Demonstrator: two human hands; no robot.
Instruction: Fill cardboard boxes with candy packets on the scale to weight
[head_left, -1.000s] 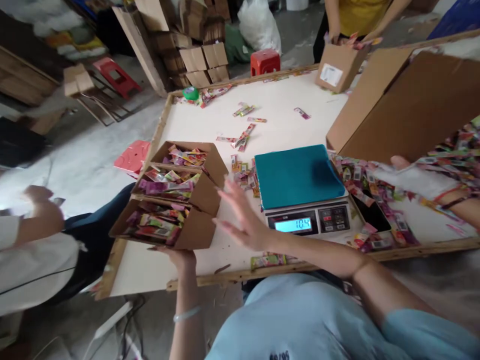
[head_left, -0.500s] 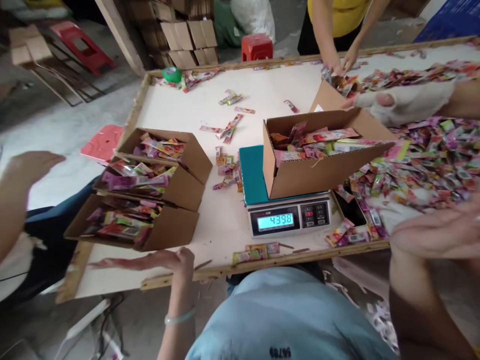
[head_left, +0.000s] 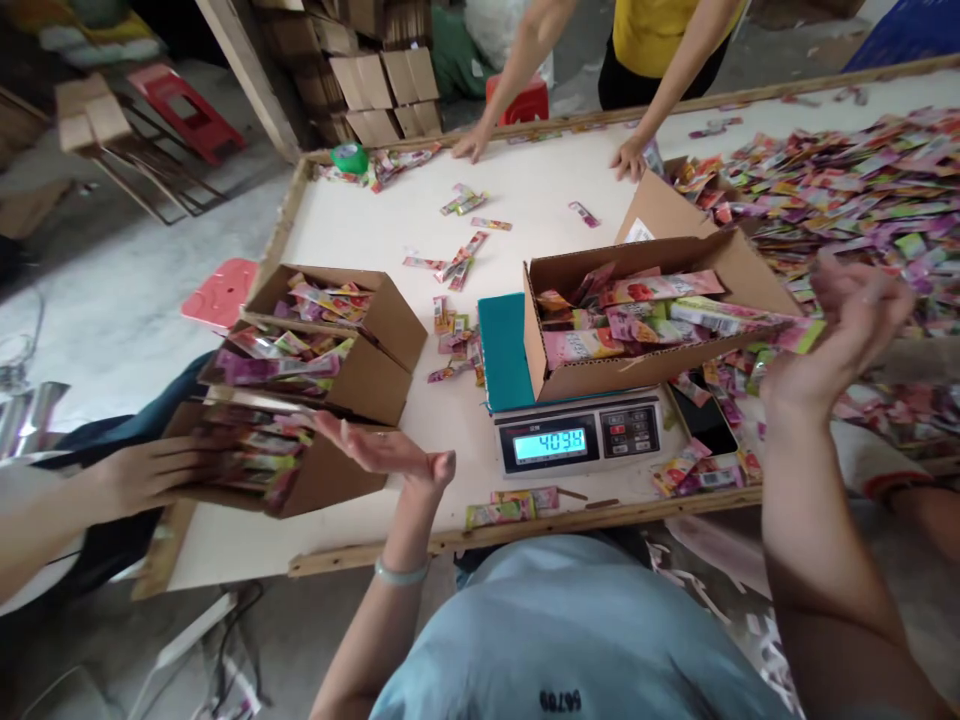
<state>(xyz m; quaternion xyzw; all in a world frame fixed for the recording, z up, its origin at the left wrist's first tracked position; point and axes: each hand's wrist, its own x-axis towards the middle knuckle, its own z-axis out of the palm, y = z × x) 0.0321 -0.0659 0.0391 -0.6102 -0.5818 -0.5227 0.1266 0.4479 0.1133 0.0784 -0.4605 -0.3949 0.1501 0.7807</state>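
Note:
My left hand (head_left: 386,452) is open, palm up and fingers stretched out, beside the nearest of several cardboard boxes (head_left: 337,470) filled with small bright packets. Whether it touches that box I cannot tell. At the right, my right hand (head_left: 847,330) is open with fingers spread, close to the end of another cardboard box (head_left: 645,365). This box rests on a digital scale (head_left: 585,440) with lit digits and holds mixed packets. A green and pink packet (head_left: 739,315) juts over its right edge, near my right palm.
A co-worker's hand (head_left: 154,470) is at the nearest left box. Across the table (head_left: 360,220), another person's hands (head_left: 630,158) rest on its surface. A large heap of packets (head_left: 847,200) covers the right side. Beside the scale lies a dark phone-like object (head_left: 705,415).
Both my hands have risen, the left to the right, the right towards the scale box. The left co-worker's hand has reached the nearest box. The bandaged hand has withdrawn; the scale digits have changed.

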